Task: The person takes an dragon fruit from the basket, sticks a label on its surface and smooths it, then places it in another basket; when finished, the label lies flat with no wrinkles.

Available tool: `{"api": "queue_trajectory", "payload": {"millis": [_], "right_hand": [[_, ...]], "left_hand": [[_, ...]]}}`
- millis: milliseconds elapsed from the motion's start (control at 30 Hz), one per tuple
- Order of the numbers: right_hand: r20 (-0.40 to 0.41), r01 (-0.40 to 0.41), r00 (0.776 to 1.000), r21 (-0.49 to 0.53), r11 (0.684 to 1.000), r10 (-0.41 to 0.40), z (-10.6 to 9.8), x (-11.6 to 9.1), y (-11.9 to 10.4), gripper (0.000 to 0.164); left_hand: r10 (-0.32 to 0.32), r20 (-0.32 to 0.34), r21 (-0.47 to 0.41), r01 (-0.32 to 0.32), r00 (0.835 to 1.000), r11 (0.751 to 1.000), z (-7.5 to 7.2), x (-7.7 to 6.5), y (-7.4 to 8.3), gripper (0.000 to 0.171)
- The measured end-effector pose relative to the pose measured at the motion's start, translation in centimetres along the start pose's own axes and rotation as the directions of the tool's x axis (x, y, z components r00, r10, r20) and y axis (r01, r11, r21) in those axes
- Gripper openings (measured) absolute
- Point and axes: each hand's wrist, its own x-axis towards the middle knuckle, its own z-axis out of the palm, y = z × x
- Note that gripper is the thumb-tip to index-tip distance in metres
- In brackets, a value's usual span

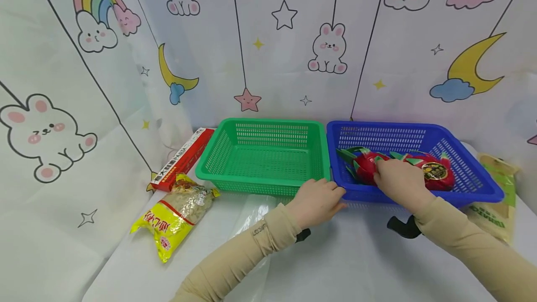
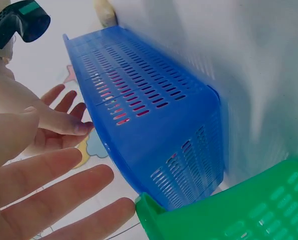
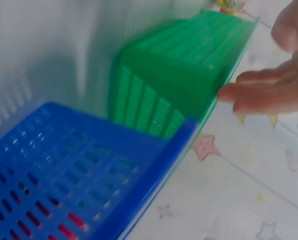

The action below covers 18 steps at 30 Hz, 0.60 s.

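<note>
My left hand is held at the front where the two baskets meet, fingers straight; in the left wrist view its fingertips are right at the rim of the green basket. My right hand is over the front of the blue basket. In the left wrist view that hand has its fingers apart and grips nothing. Red dragon fruits with green tips lie inside the blue basket: one on the left, and one with a black and gold label on the right. The green basket has nothing in it.
A red pasta box leans left of the green basket. In front of it lies a yellow bag of macaroni. A green and tan packet lies right of the blue basket. Clear plastic lies on the white table; a patterned cloth hangs behind.
</note>
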Motion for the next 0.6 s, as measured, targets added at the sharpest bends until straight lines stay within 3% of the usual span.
{"api": "queue_trajectory", "payload": {"millis": [333, 600], "right_hand": [[-0.081, 0.062, 0.995, -0.036, 0.997, -0.065, 0.5, -1.3, -2.6, 0.013], [-0.170, 0.151, 0.973, -0.051, 0.987, -0.158, 0.9, -2.6, -4.2, 0.014]], "left_hand": [[0.016, -0.021, 0.022, -0.015, 1.000, 1.000, 0.0, -1.5, -0.3, 0.021], [0.009, -0.072, 0.027, -0.007, 0.997, 1.000, -0.2, -2.9, -0.8, 0.021]]}}
